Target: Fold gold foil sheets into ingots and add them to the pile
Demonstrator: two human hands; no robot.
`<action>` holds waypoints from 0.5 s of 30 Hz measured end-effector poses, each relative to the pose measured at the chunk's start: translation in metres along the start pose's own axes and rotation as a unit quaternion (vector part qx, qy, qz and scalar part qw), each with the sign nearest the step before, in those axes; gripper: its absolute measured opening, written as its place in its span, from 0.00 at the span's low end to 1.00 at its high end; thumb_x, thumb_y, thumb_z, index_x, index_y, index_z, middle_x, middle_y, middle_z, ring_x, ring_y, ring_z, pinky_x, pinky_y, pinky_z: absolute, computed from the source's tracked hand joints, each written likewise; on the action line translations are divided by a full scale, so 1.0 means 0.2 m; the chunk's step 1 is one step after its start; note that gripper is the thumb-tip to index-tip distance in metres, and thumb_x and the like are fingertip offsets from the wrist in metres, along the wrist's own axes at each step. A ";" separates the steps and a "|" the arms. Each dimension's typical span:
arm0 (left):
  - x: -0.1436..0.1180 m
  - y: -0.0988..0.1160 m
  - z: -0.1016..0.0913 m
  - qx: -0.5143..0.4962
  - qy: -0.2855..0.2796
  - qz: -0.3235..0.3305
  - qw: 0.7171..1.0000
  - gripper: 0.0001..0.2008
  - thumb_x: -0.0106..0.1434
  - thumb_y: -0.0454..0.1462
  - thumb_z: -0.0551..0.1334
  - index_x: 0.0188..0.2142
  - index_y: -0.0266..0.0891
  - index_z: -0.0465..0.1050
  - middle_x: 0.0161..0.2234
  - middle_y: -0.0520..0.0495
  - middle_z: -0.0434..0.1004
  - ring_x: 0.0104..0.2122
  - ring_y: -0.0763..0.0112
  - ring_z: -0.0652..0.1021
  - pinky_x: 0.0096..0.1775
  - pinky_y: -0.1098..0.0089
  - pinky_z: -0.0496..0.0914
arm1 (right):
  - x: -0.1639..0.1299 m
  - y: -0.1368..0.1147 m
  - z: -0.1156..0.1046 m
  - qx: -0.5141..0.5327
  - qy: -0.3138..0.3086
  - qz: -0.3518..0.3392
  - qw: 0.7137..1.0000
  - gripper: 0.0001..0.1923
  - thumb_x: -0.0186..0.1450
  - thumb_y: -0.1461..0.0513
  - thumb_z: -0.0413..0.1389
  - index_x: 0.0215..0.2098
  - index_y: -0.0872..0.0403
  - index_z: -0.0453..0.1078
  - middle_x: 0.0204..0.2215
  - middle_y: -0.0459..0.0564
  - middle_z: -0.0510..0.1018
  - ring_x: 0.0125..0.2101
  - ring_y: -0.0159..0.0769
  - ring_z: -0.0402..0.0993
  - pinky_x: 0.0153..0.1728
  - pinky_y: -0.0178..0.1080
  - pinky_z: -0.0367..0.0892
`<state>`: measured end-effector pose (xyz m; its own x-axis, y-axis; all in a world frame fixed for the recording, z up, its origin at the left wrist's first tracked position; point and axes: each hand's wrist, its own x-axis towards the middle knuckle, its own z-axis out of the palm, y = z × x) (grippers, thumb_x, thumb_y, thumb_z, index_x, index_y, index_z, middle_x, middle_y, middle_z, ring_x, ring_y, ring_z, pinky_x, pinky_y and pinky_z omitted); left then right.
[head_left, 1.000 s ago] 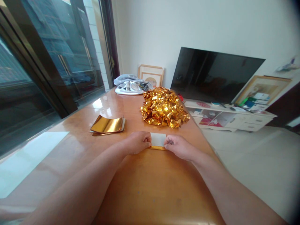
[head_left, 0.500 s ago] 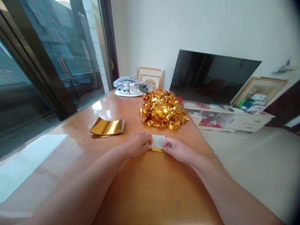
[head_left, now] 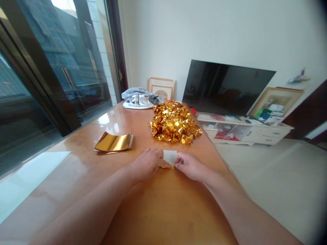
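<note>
Heap of folded gold foil pieces (head_left: 175, 126) on tabletop (head_left: 163, 211). Stack of flat gold sheets (head_left: 113, 143) left. Grey cloth bundle (head_left: 139, 98) at far end.

Bare table (head_left: 163, 211) near the body; foil pile (head_left: 175, 126) ahead, gold sheet stack (head_left: 114, 143) to the left.

Wooden table (head_left: 76, 177) bears foil stack (head_left: 113, 143), gold heap (head_left: 175, 124), cloth (head_left: 138, 100)

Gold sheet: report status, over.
Both hands, left and right, pinching gold sheet on table, white side up. Folded gold pile beyond, apart. Flat sheets left.
</note>
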<state>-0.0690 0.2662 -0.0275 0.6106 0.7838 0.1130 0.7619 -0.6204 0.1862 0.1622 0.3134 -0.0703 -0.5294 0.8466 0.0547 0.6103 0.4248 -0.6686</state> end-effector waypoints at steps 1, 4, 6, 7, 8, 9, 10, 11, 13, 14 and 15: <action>0.00 0.00 0.00 0.006 -0.002 0.002 1.000 0.19 0.69 0.35 0.54 0.49 0.58 0.79 0.37 0.46 0.70 0.38 0.63 0.71 0.41 0.65 0.62 | 0.00 0.00 0.00 -0.002 0.002 0.001 1.000 0.03 0.59 0.67 0.56 0.32 0.52 0.69 0.29 0.43 0.77 0.29 0.32 0.69 0.29 0.32 0.58; 0.00 0.01 -0.01 0.036 -0.005 0.018 0.999 0.18 0.69 0.36 0.55 0.49 0.57 0.79 0.36 0.45 0.70 0.37 0.62 0.70 0.40 0.64 0.61 | 0.00 -0.01 0.00 -0.013 0.003 -0.004 1.000 0.04 0.59 0.67 0.56 0.32 0.53 0.69 0.30 0.44 0.78 0.30 0.33 0.69 0.30 0.32 0.58; 0.00 0.02 -0.01 0.061 -0.008 0.028 0.998 0.18 0.67 0.35 0.56 0.49 0.56 0.79 0.36 0.45 0.70 0.37 0.61 0.69 0.40 0.63 0.60 | 0.00 -0.02 0.00 -0.023 0.004 -0.009 1.000 0.04 0.59 0.67 0.56 0.31 0.53 0.69 0.30 0.44 0.78 0.30 0.34 0.70 0.30 0.32 0.58; 0.00 0.03 -0.01 0.069 -0.010 0.030 0.997 0.18 0.67 0.34 0.57 0.50 0.56 0.79 0.36 0.45 0.70 0.37 0.61 0.69 0.40 0.63 0.60 | -0.01 -0.02 0.00 -0.026 0.006 -0.011 1.000 0.04 0.59 0.67 0.56 0.31 0.53 0.69 0.30 0.44 0.78 0.30 0.34 0.70 0.31 0.32 0.58; 0.00 0.03 -0.01 0.073 -0.010 0.030 0.997 0.17 0.67 0.35 0.57 0.50 0.55 0.79 0.36 0.44 0.70 0.37 0.60 0.69 0.40 0.63 0.60 | -0.01 -0.03 0.00 -0.028 0.007 -0.011 1.000 0.04 0.58 0.68 0.56 0.31 0.53 0.70 0.30 0.44 0.78 0.30 0.34 0.70 0.31 0.32 0.58; 0.00 0.04 -0.01 0.072 -0.011 0.029 0.997 0.17 0.68 0.35 0.57 0.50 0.54 0.79 0.37 0.44 0.71 0.38 0.60 0.70 0.41 0.63 0.61 | -0.01 -0.03 0.00 -0.027 0.009 -0.011 1.000 0.04 0.58 0.68 0.56 0.31 0.53 0.70 0.30 0.45 0.78 0.31 0.34 0.70 0.31 0.32 0.58; 0.00 0.05 -0.01 0.067 -0.011 0.028 0.997 0.16 0.68 0.35 0.56 0.49 0.53 0.79 0.37 0.43 0.71 0.39 0.59 0.70 0.41 0.63 0.61 | -0.01 -0.03 0.00 -0.026 0.010 -0.009 1.000 0.04 0.58 0.68 0.57 0.31 0.53 0.70 0.31 0.45 0.78 0.31 0.34 0.70 0.31 0.32 0.58; 0.00 0.05 -0.01 0.059 -0.011 0.028 0.998 0.16 0.68 0.35 0.56 0.49 0.51 0.79 0.38 0.43 0.71 0.40 0.59 0.70 0.42 0.63 0.62 | -0.01 -0.03 0.00 -0.026 0.010 -0.007 1.000 0.05 0.58 0.68 0.57 0.32 0.53 0.70 0.31 0.45 0.78 0.31 0.34 0.70 0.30 0.32 0.58; 0.00 0.07 -0.01 0.043 -0.010 0.029 0.999 0.15 0.69 0.35 0.54 0.47 0.48 0.79 0.40 0.43 0.72 0.42 0.59 0.71 0.42 0.64 0.63 | -0.01 -0.04 0.00 -0.030 0.010 -0.003 0.999 0.05 0.59 0.68 0.57 0.32 0.52 0.71 0.31 0.45 0.78 0.30 0.34 0.70 0.30 0.32 0.57; 0.00 0.08 -0.01 0.037 -0.011 0.028 0.999 0.14 0.70 0.35 0.54 0.45 0.46 0.78 0.40 0.43 0.72 0.42 0.59 0.71 0.42 0.64 0.64 | -0.01 -0.04 0.00 -0.034 0.011 0.000 0.999 0.05 0.59 0.68 0.57 0.32 0.52 0.71 0.30 0.45 0.78 0.30 0.34 0.69 0.30 0.32 0.57; 0.00 0.09 0.00 0.033 -0.014 0.026 0.999 0.14 0.70 0.35 0.53 0.43 0.44 0.78 0.40 0.42 0.72 0.41 0.60 0.72 0.40 0.65 0.64 | -0.01 -0.04 0.00 -0.039 0.010 0.003 0.999 0.05 0.59 0.68 0.57 0.32 0.52 0.71 0.30 0.45 0.78 0.30 0.34 0.69 0.30 0.32 0.57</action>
<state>-0.0560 0.2552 -0.0236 0.6544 0.7504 0.0933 0.7414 -0.6610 0.1157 0.1592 0.3085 -0.0646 -0.5139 0.8553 0.0669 0.6575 0.4427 -0.6097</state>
